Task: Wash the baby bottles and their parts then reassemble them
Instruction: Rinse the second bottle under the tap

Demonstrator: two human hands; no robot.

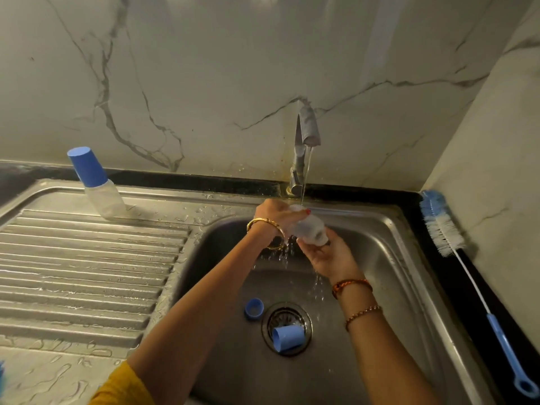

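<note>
A clear baby bottle (309, 229) lies tilted under the running tap (305, 147), above the steel sink (388, 276). My left hand (274, 213) grips its upper end, fingers curled round it. My right hand (327, 254) holds its lower end from below. Water drips off both hands. In the basin a blue cap (287, 338) lies on its side over the drain, and a blue screw ring (253, 308) sits just left of the drain. A second, assembled bottle (98, 185) with a blue cap stands on the draining board at the back left.
A blue-and-white bottle brush (455, 252) lies on the dark counter along the right wall. The ribbed draining board (81, 273) on the left is wet. Marble wall runs behind and to the right.
</note>
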